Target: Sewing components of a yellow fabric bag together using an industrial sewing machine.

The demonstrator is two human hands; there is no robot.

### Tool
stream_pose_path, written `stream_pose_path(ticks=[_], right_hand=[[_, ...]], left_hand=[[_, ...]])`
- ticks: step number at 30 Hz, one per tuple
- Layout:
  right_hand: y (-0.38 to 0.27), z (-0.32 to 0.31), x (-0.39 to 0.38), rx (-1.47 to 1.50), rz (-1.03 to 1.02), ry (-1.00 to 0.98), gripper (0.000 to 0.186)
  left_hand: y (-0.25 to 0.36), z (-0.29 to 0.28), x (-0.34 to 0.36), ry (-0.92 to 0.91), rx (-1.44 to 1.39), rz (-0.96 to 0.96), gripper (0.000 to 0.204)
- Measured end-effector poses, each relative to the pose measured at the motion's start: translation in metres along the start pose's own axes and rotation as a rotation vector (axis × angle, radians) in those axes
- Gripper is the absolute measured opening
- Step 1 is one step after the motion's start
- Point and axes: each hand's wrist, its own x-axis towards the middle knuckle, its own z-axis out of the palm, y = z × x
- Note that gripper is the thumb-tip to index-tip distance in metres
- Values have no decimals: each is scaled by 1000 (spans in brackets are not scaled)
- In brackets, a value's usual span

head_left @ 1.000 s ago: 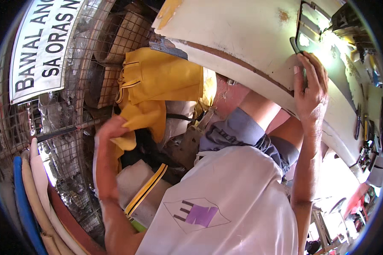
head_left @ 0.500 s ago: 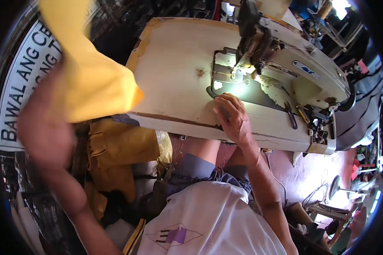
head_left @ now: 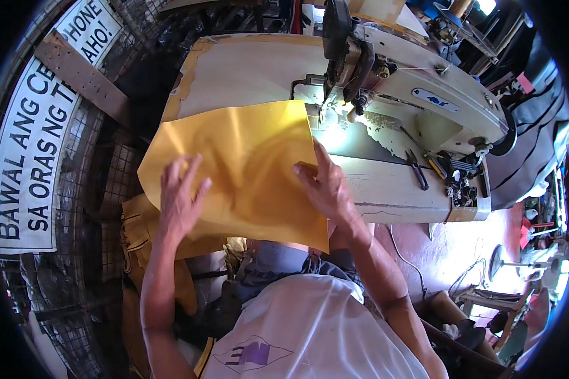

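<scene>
A yellow sheet of smooth, leather-like material (head_left: 234, 142) lies over the front left of the sewing machine table, its near edge hanging over my lap. My left hand (head_left: 182, 201) is over the sheet's left part, fingers spread and apart, gripping nothing. At the right edge of the sheet is my right hand (head_left: 330, 189), its thumb over the material and index finger stretched along the edge; whether it pinches the sheet is unclear. Just beyond that edge stands the sewing machine (head_left: 423, 88), its lamp lighting the needle area (head_left: 335, 126).
Dark-handled scissors (head_left: 417, 170) and small metal parts (head_left: 464, 196) lie on the table's right side. More yellow-brown pieces (head_left: 139, 243) hang at the left below the table. A wire grille with a white sign (head_left: 31, 189) borders the left. A fan (head_left: 498, 262) stands farther right.
The yellow sheet has come down from the raised left hand at upper left onto the table. My left hand has let go and opened; the right hand has shifted slightly left to the sheet's edge.
</scene>
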Motion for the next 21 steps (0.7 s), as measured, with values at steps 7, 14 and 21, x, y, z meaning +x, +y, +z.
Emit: stream_pose_path(ticks=[7, 14, 21], right_hand=[[5, 6, -97, -299, -247, 37, 86], [51, -38, -114, -125, 142, 238, 86], [40, -73, -47, -640, 219, 386, 65]], left_hand=[[-12, 30, 31, 39, 181, -2, 59], [34, 43, 48, -130, 114, 183, 70], [44, 50, 73, -169, 93, 235, 72]])
